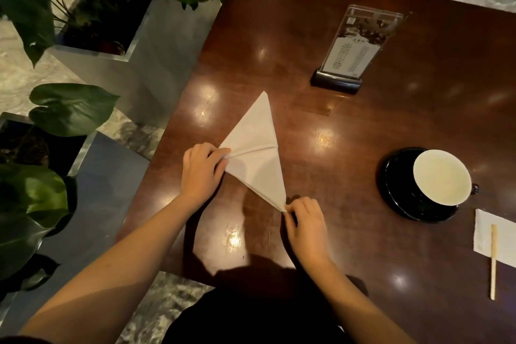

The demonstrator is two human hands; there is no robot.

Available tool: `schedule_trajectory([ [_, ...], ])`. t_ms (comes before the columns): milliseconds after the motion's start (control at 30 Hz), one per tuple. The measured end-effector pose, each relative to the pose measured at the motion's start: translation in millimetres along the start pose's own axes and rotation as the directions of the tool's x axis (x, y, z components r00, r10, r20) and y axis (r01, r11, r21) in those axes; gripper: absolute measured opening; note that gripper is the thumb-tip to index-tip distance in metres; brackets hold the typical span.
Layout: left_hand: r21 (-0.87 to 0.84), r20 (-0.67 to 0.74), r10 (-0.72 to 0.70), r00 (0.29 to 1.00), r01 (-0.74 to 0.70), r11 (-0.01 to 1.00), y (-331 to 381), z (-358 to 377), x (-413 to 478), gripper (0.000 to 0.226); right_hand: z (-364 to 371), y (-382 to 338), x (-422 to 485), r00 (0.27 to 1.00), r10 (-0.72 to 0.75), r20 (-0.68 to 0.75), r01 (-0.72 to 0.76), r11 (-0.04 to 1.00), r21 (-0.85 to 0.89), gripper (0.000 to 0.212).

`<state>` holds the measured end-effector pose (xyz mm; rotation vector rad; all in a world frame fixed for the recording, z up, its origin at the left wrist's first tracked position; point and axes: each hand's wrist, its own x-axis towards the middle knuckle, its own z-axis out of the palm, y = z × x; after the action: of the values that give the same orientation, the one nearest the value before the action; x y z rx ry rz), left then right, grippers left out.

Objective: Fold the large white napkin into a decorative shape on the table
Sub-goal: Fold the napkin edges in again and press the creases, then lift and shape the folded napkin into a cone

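Head view: both hands' grips pinch napkin: left side corner, right near tip.

Under both hands, the wooden table shines glossy with lamp glare. The napkin between them looks like matt, smooth cloth. Right of the right hand, a glossy cup.

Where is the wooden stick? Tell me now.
In the head view, the thin wooden stick lies at the table's right edge, partly on a small white paper napkin, just below the black saucer.
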<state>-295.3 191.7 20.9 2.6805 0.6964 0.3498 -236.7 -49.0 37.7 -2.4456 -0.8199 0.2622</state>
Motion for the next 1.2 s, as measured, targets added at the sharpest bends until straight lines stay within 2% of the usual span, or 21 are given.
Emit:
schedule_trajectory([
  [67, 0.02, 0.032, 0.018, 0.999, -0.019, 1.0, -2, -3, 3, 0.017, -2, 5, 1, 0.992, -0.128, 0.003, 0.128, 0.984, -0.126, 0.01],
  [167, 0.05, 0.065, 0.054, 0.996, -0.058, 0.997, -3, -6, 7, 0.017, -4, 11, 1, 0.974, -0.225, 0.028, 0.225, 0.945, -0.238, 0.01],
  [267, 0.07, 0.072, 0.07, 0.995, -0.075, 0.995, 1, -6, 7, 0.016, -3, 12, -2, 0.957, -0.284, 0.061, 0.29, 0.917, -0.276, 0.012],
  [333, 0.071, 0.068, 0.054, 0.996, -0.059, 0.996, 3, -6, 7, 0.014, -3, 11, -4, 0.955, -0.284, 0.087, 0.297, 0.924, -0.241, 0.011],
  [367, 0.074, 0.065, 0.053, 0.996, -0.058, 0.996, 3, -6, 8, 0.012, -3, 9, -4, 0.967, -0.235, 0.096, 0.249, 0.951, -0.181, 0.009],
  [433, 0.091, 0.064, 0.074, 0.995, -0.08, 0.993, 3, -6, 8, 0.007, -5, 3, -6, 0.993, -0.04, 0.109, 0.041, 0.999, -0.006, 0.01],
  [500, 0.114, 0.072, 0.101, 0.992, -0.109, 0.988, 2, -6, 9, 0.003, -4, -3, -6, 0.981, 0.12, 0.154, -0.134, 0.987, 0.086, 0.014],
  [567, 0.132, 0.081, 0.113, 0.99, -0.123, 0.984, 1, -5, 10, 0.005, -3, -6, -6, 0.966, 0.143, 0.214, -0.162, 0.984, 0.074, 0.017],
  [667, 0.146, 0.089, 0.117, 0.989, -0.129, 0.981, 0, -4, 11, 0.006, -9, -7, 0, 0.943, 0.203, 0.262, -0.231, 0.97, 0.08, 0.034],
  [733, 0.145, 0.093, 0.12, 0.988, -0.133, 0.981, 0, -4, 11, 0.007, -12, -8, 14, 0.904, 0.28, 0.322, -0.321, 0.944, 0.08, 0.04],
  [833, 0.144, 0.096, 0.123, 0.988, -0.137, 0.98, 1, -4, 11, 0.007, -13, -10, 38, 0.767, 0.394, 0.506, -0.525, 0.84, 0.141, 0.041],
  [933, 0.131, 0.083, 0.109, 0.991, -0.12, 0.984, 1, -4, 10, 0.008, -13, -10, 47, 0.705, 0.404, 0.583, -0.54, 0.838, 0.072, 0.04],
  [1133, 0.117, 0.073, 0.093, 0.993, -0.101, 0.988, -3, 0, 10, 0.008, -5, -16, 36, 0.733, 0.419, 0.537, -0.544, 0.834, 0.091, 0.032],
  [1200, 0.101, 0.074, 0.092, 0.993, -0.099, 0.99, -6, 0, 11, 0.006, -4, -20, 36, 0.704, 0.414, 0.577, -0.562, 0.822, 0.095, 0.033],
])
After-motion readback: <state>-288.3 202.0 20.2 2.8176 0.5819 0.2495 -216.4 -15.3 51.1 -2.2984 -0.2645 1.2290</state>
